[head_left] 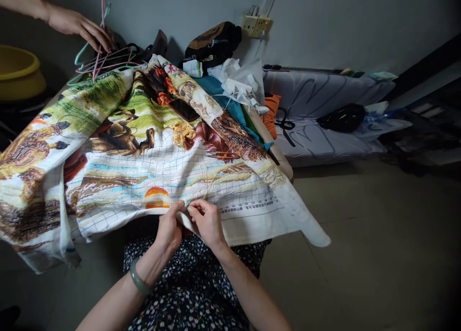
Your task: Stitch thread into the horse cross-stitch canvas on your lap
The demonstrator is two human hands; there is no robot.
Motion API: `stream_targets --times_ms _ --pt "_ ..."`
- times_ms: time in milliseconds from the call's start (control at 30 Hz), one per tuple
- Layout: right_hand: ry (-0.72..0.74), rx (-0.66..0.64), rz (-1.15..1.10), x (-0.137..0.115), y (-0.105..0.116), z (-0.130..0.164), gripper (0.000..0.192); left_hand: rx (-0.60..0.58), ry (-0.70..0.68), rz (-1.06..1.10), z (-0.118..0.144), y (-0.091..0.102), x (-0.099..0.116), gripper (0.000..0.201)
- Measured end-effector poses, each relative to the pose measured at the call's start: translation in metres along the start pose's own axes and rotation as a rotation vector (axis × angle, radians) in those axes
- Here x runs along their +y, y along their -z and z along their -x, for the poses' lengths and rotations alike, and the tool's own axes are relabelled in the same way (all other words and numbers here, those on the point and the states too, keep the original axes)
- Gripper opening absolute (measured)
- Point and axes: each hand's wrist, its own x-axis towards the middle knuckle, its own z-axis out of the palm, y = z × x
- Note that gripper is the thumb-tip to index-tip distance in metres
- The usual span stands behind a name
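A large cross-stitch cloth (pixel 118 170) with a printed grid is draped over the table and hangs toward my lap. My left hand (pixel 170 227) is closed on its near edge, just below an orange stitched sun (pixel 157 197). Close beside it, my right hand (pixel 208 223) makes a pinch at the cloth; whatever lies between its fingertips is too small to make out. A thin yellowish thread (pixel 208 184) trails on the fabric above my right hand. Higher up on the cloth lie a tan thread bundle (pixel 183 134), pinkish-purple thread (pixel 208 136) and a dark phone (pixel 183 110).
Another person's hand (pixel 81 27) touches pink and green hangers (pixel 104 64) at the far left. A yellow basin (pixel 18 71) stands beyond it. A dark bag (pixel 212 40) and white plastic bag (pixel 239 81) sit at the back. A covered sofa (pixel 302 143) stands right.
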Motion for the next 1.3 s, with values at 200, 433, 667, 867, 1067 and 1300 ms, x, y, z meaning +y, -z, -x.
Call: stream_targets --times_ms 200,433,667,867,1067,1300 --pt "-0.015 0.039 -0.027 0.002 -0.007 -0.002 0.012 -0.015 -0.021 -0.020 -0.003 0.004 -0.003 0.025" --pt "0.050 0.142 0.045 -0.010 -0.005 -0.008 0.010 -0.090 -0.033 0.037 0.001 0.005 -0.006 0.032" --pt "0.328 0.017 0.493 -0.030 0.005 -0.019 0.014 -0.138 -0.034 0.072 0.001 0.007 -0.005 0.037" --pt "0.256 0.109 0.118 -0.042 0.049 -0.029 0.018 -0.091 -0.081 0.058 0.000 0.005 -0.006 0.042" --pt "0.367 -0.094 0.403 -0.040 0.028 -0.031 0.010 -0.145 -0.069 0.088 0.000 0.006 -0.007 0.042" --pt "0.128 0.044 -0.209 -0.053 0.056 -0.029 0.018 -0.100 -0.098 0.056 -0.002 0.009 -0.006 0.045"
